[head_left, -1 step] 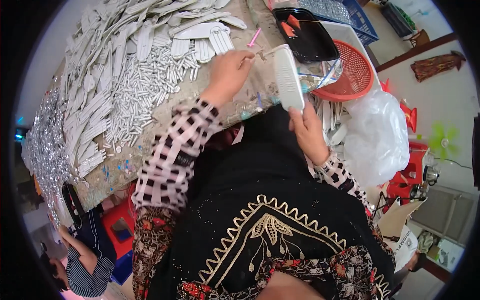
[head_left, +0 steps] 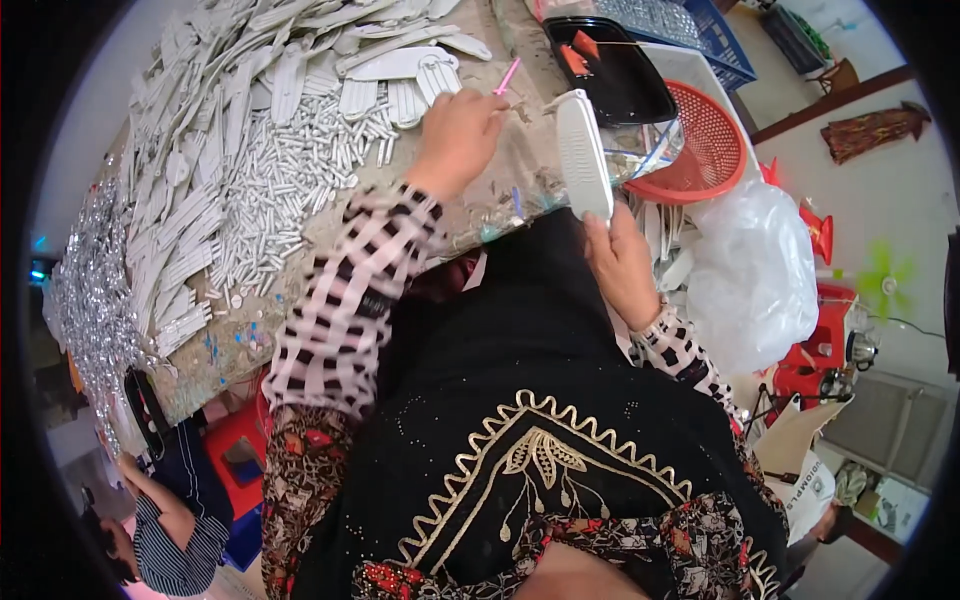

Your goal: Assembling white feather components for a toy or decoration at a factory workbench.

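My right hand grips the lower end of a long, flat white plastic piece with a ribbed face. The piece stands out past the bench edge, tilted a little, with a small tip at its top. My left hand is over the bench, back up, beside flat white plastic parts. Its fingers bend down and their tips are hidden, so I cannot tell whether they hold anything. A thin pink stick lies just beyond those fingers.
Left on the bench are heaped white parts and many small silvery-white cylinders. At right stand a black tray with orange pieces, a red basket and a clear plastic bag. Another person is at lower left.
My left hand has shifted slightly up and left, toward the white parts. The white piece in my right hand has moved a little to the right.
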Action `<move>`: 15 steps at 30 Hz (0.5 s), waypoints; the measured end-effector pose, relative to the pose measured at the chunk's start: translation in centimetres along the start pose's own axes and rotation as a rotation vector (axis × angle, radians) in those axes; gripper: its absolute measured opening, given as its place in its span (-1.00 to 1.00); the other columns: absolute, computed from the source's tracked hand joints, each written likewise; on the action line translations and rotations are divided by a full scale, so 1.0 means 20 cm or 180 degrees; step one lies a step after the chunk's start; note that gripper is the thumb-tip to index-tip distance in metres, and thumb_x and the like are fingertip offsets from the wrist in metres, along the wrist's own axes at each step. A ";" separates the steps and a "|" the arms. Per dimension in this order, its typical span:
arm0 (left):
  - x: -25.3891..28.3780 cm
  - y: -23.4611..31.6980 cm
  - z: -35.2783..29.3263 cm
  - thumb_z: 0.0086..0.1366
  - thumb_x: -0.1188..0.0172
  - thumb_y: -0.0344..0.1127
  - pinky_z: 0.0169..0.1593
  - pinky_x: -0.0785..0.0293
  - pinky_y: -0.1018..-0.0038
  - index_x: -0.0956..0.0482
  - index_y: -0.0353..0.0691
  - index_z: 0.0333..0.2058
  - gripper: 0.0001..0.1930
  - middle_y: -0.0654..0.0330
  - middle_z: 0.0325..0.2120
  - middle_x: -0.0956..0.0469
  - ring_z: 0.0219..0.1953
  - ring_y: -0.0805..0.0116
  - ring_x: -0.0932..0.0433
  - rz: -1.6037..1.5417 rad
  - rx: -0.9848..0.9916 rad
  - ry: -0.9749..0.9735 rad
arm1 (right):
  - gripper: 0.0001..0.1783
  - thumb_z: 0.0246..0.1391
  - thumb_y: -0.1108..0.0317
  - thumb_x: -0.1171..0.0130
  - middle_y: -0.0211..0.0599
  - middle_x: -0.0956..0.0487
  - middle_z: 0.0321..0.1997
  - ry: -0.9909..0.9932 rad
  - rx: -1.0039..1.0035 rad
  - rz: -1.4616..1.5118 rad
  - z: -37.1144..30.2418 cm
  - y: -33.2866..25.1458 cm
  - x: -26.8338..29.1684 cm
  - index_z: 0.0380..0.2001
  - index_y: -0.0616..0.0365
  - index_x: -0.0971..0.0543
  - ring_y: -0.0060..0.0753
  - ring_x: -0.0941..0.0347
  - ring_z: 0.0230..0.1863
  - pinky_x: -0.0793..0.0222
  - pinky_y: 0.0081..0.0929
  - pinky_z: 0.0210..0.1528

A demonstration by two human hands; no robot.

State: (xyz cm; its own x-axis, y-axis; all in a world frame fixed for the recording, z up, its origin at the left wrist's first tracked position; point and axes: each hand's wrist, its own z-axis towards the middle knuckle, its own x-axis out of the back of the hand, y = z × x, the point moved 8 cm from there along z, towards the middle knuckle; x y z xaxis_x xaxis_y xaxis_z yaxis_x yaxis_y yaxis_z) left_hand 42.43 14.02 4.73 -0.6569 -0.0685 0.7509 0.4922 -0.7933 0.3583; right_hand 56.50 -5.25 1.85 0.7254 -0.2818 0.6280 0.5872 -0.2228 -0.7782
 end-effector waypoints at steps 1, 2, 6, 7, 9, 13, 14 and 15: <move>-0.05 -0.03 0.07 0.26 -0.09 -0.25 -0.17 -0.43 0.26 -0.60 -0.18 -0.21 -0.78 0.07 -0.31 -0.58 -0.25 0.07 -0.51 -0.0007 -0.0005 0.0006 | -0.75 0.26 0.26 0.02 -0.10 -0.50 -0.53 0.0283 0.0337 -0.0261 0.03 -0.04 0.05 -0.20 0.26 -0.40 -0.17 -0.47 -0.50 -0.30 -0.34 -0.49; -0.11 -0.04 0.15 0.20 -0.08 -0.29 -0.13 -0.40 0.20 -0.63 -0.15 -0.21 -0.77 0.05 -0.31 -0.57 -0.21 0.04 -0.49 0.0240 0.0003 -0.0100 | -0.76 0.25 0.26 0.01 0.02 -0.53 -0.50 0.0577 0.0662 -0.0523 0.05 -0.08 0.10 -0.23 0.26 -0.40 0.04 -0.50 -0.46 -0.33 -0.23 -0.47; -0.32 -0.14 0.37 0.14 -0.07 -0.32 -0.10 -0.37 0.13 -0.65 -0.16 -0.28 -0.78 0.04 -0.31 -0.58 -0.16 0.04 -0.48 0.0791 0.0143 -0.0487 | -0.77 0.21 0.27 -0.02 0.16 -0.53 -0.42 0.0801 0.0620 -0.0451 0.19 -0.13 0.16 -0.24 0.25 -0.40 0.26 -0.47 -0.34 -0.34 -0.09 -0.40; -0.35 -0.19 0.42 0.09 -0.09 -0.33 -0.14 -0.42 0.12 -0.65 -0.21 -0.40 -0.82 0.00 -0.38 -0.60 -0.23 -0.02 -0.53 0.0856 0.0128 -0.0327 | -0.76 0.20 0.27 -0.03 0.14 -0.53 -0.41 0.0364 0.0330 -0.1023 0.27 -0.08 0.11 -0.21 0.25 -0.41 0.25 -0.48 -0.33 -0.36 -0.09 -0.39; -0.39 -0.24 0.45 0.08 -0.10 -0.34 -0.18 -0.45 0.12 -0.65 -0.23 -0.43 -0.82 -0.03 -0.42 -0.60 -0.29 -0.04 -0.55 0.0765 0.0100 -0.0418 | -0.71 0.19 0.26 -0.05 0.14 -0.53 -0.37 -0.0076 -0.0011 -0.1676 0.34 -0.08 0.09 -0.13 0.25 -0.43 0.21 -0.49 -0.34 -0.37 -0.08 -0.37; -0.29 -0.30 0.46 0.05 -0.10 -0.33 -0.25 -0.49 0.14 -0.65 -0.26 -0.48 -0.82 -0.05 -0.53 -0.58 -0.41 -0.05 -0.57 0.0474 0.0026 -0.0071 | -0.72 0.19 0.31 -0.08 0.05 -0.53 -0.33 0.1106 0.1190 -0.0487 0.22 -0.47 0.36 -0.11 0.24 -0.44 -0.06 -0.53 -0.30 -0.39 -0.35 -0.30; -0.21 -0.28 0.45 0.05 -0.10 -0.33 -0.24 -0.49 0.15 -0.65 -0.26 -0.47 -0.82 -0.04 -0.52 -0.59 -0.41 -0.03 -0.57 0.0391 0.0025 -0.0001 | -0.72 0.19 0.31 -0.08 0.05 -0.53 -0.33 0.1112 0.1168 -0.0486 0.22 -0.45 0.35 -0.11 0.24 -0.44 -0.06 -0.53 -0.30 -0.39 -0.35 -0.30; -0.14 -0.25 0.44 0.06 -0.11 -0.36 -0.24 -0.48 0.17 -0.66 -0.24 -0.40 -0.82 -0.02 -0.50 -0.58 -0.38 -0.02 -0.56 0.0307 -0.0014 0.0104 | -0.72 0.19 0.32 -0.08 0.05 -0.53 -0.31 0.1259 0.1411 0.0263 0.21 -0.45 0.37 -0.10 0.25 -0.44 -0.08 -0.52 -0.26 -0.39 -0.35 -0.26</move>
State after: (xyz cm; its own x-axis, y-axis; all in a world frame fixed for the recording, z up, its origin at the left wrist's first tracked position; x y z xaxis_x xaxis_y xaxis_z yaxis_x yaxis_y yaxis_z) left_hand 46.81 23.55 5.70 -0.6250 -0.1643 0.7632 0.5515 -0.7848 0.2827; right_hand 58.19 -1.51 13.52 0.6361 -0.6266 0.4502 0.6902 0.2012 -0.6951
